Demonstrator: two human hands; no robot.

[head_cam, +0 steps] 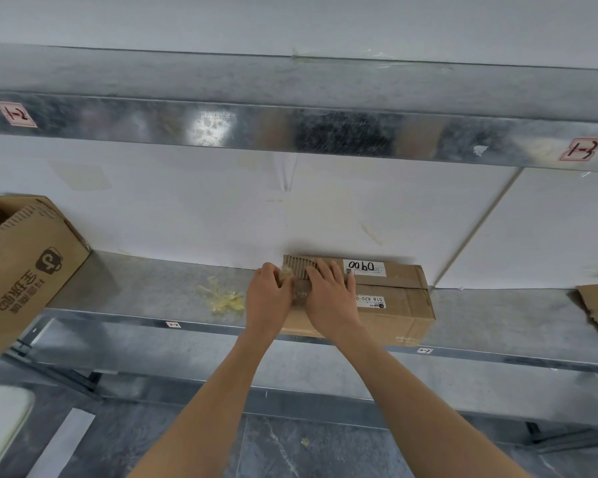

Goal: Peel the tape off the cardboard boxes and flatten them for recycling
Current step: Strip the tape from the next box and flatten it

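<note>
At the left end of the cardboard box, the left hand curls its fingers to pinch a crumpled strip of tape, probably to peel it away. The right hand lies flat with its fingers straight, pressing the box down, likely so it cannot slide on the metal shelf. Discarded tape scraps lie just to the left.
</note>
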